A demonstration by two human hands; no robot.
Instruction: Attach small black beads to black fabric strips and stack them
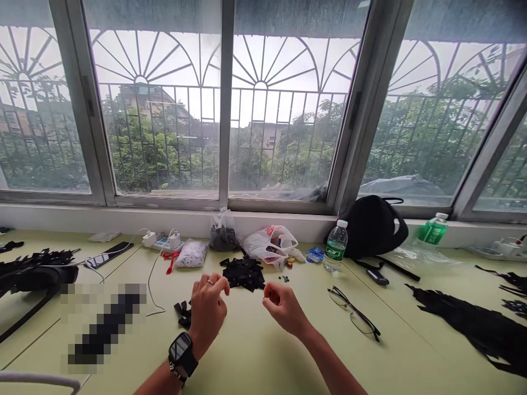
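Note:
My left hand (209,310), with a ring and a black smartwatch on the wrist, is raised over the pale green table (263,356) with its fingers curled in a pinch. My right hand (282,304) is beside it, fingers also curled and pinched. What either holds is too small to make out; a thin thread may run between them. Just behind the hands lies a pile of small black cut pieces (244,272). A few more black pieces (183,312) lie left of my left hand. Tiny beads (284,278) sit near the pile.
Eyeglasses (354,314) lie right of my hands. A water bottle (335,247), black bag (373,225), plastic bags (269,244), a power strip with chargers (162,240) and a phone (109,254) line the window side. Black feathered pieces (473,323) lie at right and at left (33,269).

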